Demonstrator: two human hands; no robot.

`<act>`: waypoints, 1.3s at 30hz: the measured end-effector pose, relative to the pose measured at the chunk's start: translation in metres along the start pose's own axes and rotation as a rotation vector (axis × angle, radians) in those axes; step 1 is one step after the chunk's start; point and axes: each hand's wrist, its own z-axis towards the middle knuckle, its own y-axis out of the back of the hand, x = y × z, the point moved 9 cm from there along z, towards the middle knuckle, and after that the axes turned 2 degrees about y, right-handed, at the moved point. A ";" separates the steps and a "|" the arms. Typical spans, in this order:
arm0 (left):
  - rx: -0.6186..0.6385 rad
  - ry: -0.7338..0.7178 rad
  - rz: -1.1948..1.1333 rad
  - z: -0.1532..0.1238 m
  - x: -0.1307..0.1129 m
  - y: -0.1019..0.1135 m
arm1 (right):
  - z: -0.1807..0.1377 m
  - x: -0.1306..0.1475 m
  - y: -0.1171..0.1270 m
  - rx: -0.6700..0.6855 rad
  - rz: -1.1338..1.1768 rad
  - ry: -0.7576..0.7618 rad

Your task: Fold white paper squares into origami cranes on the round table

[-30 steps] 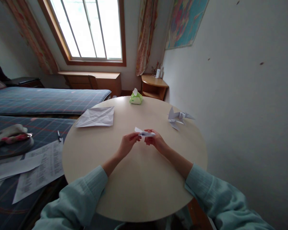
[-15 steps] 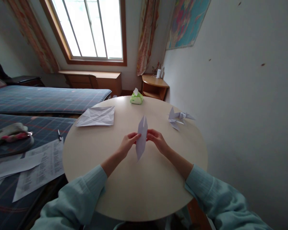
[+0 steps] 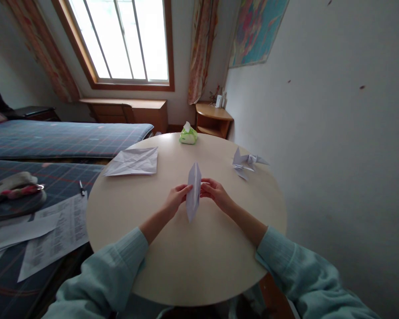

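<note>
A folded white paper (image 3: 193,190), long and pointed at both ends, is held upright above the middle of the round table (image 3: 199,261). My left hand (image 3: 178,197) pinches its left edge, thumb on the near face and fingers behind. On the other side, my right hand (image 3: 217,193) grips the right edge with thumb and fingers pressed together; the fingertips are partly hidden behind the paper. Farther off to the right lie folded paper figures (image 3: 248,162). A creased white sheet (image 3: 133,161) rests at the table's far left.
A green tissue pack (image 3: 188,134) stands at the table's far edge. Left of the table, a plaid bed (image 3: 63,177) carries printed sheets (image 3: 61,230), a pen (image 3: 82,188) and a white and pink item (image 3: 15,188). A wall (image 3: 335,155) rises close on the right.
The folded paper has turned slightly and stands a little narrower and more upright. Both hands stay on its edges, with the right fingers shifted slightly. The whole view has drifted a little.
</note>
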 end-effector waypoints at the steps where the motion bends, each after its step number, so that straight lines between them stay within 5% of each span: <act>1: 0.018 0.013 -0.020 0.000 0.001 -0.002 | 0.000 -0.001 0.000 0.002 -0.008 0.002; 8: 0.178 0.094 -0.080 -0.005 0.009 -0.019 | 0.003 -0.005 0.001 0.011 -0.053 0.032; 14: 0.087 -0.032 0.025 -0.005 0.000 -0.015 | 0.001 0.010 0.007 -0.098 -0.160 0.183; 24: -0.016 -0.090 0.101 -0.004 -0.004 -0.004 | -0.004 0.017 0.000 -0.063 -0.304 0.163; 34: 0.016 -0.102 0.089 -0.001 -0.008 -0.005 | 0.002 0.007 0.012 -0.135 -0.100 0.146; 39: 0.137 -0.181 0.116 -0.003 -0.020 -0.014 | 0.001 0.005 0.008 -0.117 -0.058 0.075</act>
